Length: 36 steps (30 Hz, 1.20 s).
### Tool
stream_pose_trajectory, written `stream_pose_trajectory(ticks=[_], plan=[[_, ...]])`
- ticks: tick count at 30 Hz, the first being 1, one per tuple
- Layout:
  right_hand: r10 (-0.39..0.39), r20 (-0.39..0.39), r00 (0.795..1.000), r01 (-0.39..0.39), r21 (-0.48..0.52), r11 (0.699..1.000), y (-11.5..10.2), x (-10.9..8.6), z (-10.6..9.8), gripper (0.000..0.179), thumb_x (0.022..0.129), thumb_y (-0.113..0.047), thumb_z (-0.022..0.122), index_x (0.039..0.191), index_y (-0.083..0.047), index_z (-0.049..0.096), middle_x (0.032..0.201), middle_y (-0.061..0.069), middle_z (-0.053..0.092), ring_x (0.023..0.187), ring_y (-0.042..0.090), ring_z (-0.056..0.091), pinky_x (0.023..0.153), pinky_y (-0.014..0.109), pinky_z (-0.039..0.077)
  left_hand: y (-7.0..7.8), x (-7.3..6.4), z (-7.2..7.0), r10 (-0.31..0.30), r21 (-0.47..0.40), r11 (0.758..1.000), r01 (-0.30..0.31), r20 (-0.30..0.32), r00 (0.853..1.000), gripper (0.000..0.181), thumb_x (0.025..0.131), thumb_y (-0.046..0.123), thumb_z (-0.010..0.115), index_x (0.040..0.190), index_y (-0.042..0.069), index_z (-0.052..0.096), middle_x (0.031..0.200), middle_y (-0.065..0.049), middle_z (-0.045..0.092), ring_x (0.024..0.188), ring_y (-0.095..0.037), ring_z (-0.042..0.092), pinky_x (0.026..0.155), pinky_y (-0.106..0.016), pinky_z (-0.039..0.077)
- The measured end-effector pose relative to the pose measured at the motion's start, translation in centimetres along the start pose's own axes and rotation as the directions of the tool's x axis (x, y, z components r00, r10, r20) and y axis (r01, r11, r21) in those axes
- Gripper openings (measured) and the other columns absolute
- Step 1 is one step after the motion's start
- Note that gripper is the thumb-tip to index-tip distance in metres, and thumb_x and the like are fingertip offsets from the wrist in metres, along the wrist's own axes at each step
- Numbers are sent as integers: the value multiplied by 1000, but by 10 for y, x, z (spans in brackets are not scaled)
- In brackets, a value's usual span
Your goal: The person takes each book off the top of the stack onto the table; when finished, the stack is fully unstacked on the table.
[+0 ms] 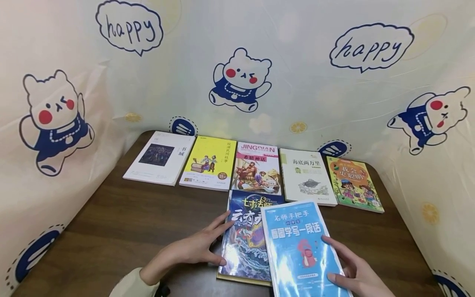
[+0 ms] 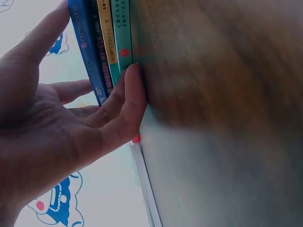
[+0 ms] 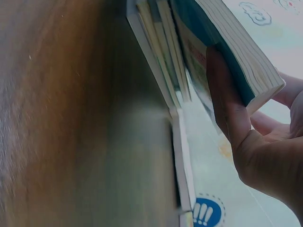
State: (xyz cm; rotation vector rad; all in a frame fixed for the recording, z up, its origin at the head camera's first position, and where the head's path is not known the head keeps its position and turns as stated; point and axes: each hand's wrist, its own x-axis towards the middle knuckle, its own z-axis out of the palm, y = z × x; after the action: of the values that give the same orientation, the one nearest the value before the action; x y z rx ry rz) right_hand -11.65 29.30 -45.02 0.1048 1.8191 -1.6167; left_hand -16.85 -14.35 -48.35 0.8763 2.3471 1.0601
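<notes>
Here's my left grip (image 1: 198,245), lower centre of the frame, fingers (image 1: 219,222) splayed, thumb (image 1: 215,258) set apart below them, wrist (image 1: 157,266) slanting up from the bottom edge. And at lower right, my right grip (image 1: 358,272) pinches firmly, its thumb (image 1: 341,281) laid flat pointing left, index finger (image 1: 339,249) angled toward upper left.

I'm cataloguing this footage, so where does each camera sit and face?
Head: on the head, facing forward and down at the table; left grip, right grip and a pale sleeve show.
Left wrist: on that wrist, facing the spines of the book stack; only the left grip shows.
Right wrist: on that wrist, facing the light blue book; only the right grip shows.
Shared: head and right wrist both show the light blue book.
</notes>
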Motion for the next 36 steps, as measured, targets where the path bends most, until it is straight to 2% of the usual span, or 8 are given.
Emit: stream_pose_trajectory(ticks=[6, 10, 15, 19, 22, 26, 29, 36], plan=[[9, -88, 996, -9, -3, 1000, -3, -15, -17, 80, 95, -23, 62, 155, -32, 10, 132, 16, 49, 100, 43, 64, 82, 50, 52, -1, 1, 1, 5, 6, 1000, -5, -1, 1000, 95, 82, 46, 72, 154, 10, 21, 161, -9, -5, 140, -40, 23, 104, -54, 34], [19, -181, 983, -35, -85, 996, -4, -27, -30, 83, 96, -27, 61, 155, -33, 3, 133, 19, 48, 97, 40, 66, 80, 47, 54, -1, 1, 1, 12, 1, 1000, -12, 1, 1000, 95, 82, 45, 73, 154, 10, 21, 161, -10, -5, 140, -40, 22, 104, -55, 34], [36, -299, 954, -87, -160, 983, -4, -42, -42, 88, 95, -32, 61, 155, -33, -4, 131, 21, 47, 93, 37, 67, 76, 43, 55, -1, 2, 1, 6, -3, 1000, -6, 4, 1000, 94, 83, 43, 73, 154, 10, 21, 161, -10, -5, 140, -39, 23, 104, -54, 35], [51, -360, 932, -106, -135, 985, -2, -50, -50, 90, 96, -31, 61, 154, -32, -8, 131, 20, 47, 94, 37, 67, 77, 42, 55, -1, 3, 1, -10, -9, 1000, 10, 6, 1000, 94, 83, 43, 74, 154, 11, 21, 161, -9, -4, 140, -38, 24, 103, -54, 36], [57, -405, 912, -109, -106, 988, 1, -54, -55, 92, 95, -29, 62, 154, -33, -10, 136, 25, 38, 94, 38, 67, 78, 44, 54, -1, 4, 1, -6, -4, 1000, 6, 5, 1000, 94, 82, 44, 74, 154, 11, 22, 161, -9, -4, 140, -38, 24, 104, -54, 35], [66, -430, 901, -123, -108, 986, 7, -59, -67, 94, 95, -27, 61, 152, -34, -13, 140, 32, 25, 93, 37, 67, 78, 46, 54, -2, 4, 2, 15, 4, 1000, -15, 3, 1000, 95, 82, 45, 73, 154, 10, 21, 161, -10, -4, 140, -39, 23, 104, -55, 34], [71, -433, 899, -145, -140, 979, 11, -63, -79, 94, 96, -28, 60, 152, -32, -15, 138, 33, 28, 92, 36, 67, 77, 43, 55, -2, 4, 1, 26, 3, 1000, -26, 0, 1000, 95, 83, 45, 73, 154, 10, 21, 161, -11, -5, 140, -40, 22, 104, -56, 34], [50, -482, 875, -196, -258, 946, 20, -64, -97, 95, 94, -32, 63, 153, -24, -11, 132, 34, 37, 87, 31, 67, 72, 36, 56, -2, 2, -2, 18, -5, 1000, -18, 3, 1000, 94, 83, 44, 72, 154, 9, 21, 161, -11, -4, 139, -41, 24, 103, -56, 35]])
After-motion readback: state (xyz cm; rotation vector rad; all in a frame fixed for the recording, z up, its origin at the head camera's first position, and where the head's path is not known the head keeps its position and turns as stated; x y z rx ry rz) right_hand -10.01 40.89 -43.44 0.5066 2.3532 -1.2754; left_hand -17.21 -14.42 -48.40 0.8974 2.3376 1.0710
